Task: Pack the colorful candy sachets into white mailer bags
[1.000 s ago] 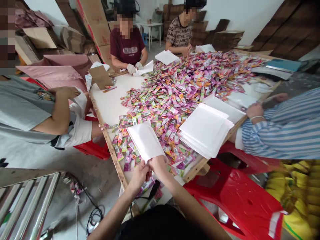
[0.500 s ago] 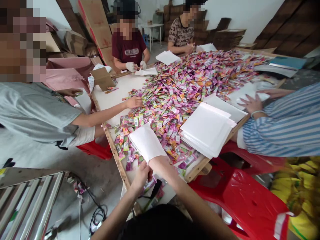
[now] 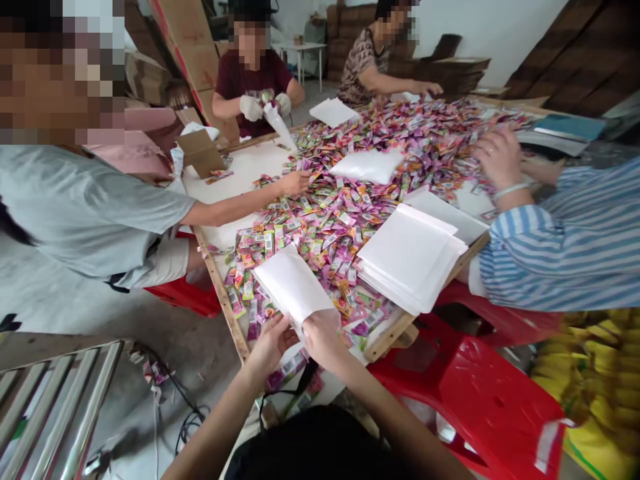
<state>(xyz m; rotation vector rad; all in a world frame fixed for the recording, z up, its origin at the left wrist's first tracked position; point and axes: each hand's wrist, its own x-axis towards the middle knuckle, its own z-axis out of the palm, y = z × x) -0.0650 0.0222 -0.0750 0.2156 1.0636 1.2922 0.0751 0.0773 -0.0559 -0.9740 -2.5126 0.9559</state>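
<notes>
A white paper envelope (image 3: 293,280) lies tilted over the near corner of the candy-packet heap, its open mouth toward me and its body bulging slightly. My left hand (image 3: 270,343) is closed on the envelope's left edge by the mouth, thumb on top. At the mouth is my right hand (image 3: 324,341), its fingers partly inside; the paper hides their tips, so I cannot tell whether they hold anything. Small colourful packets (image 3: 250,313) in pink, purple and green surround the envelope. To the right rests a stack of flat white envelopes (image 3: 407,257).
Wooden edging (image 3: 227,310) borders the table. Co-workers sit around it; one's bare hand (image 3: 295,183) reaches into the heap from the left. A filled white envelope (image 3: 367,165) lies on the heap. A red stool (image 3: 480,380) stands at right, a metal rack (image 3: 65,400) at lower left.
My right hand has drawn back from deep inside the envelope to its mouth. A filled envelope now lies mid-heap, and the striped-sleeved person's hands have moved away from where they held one.
</notes>
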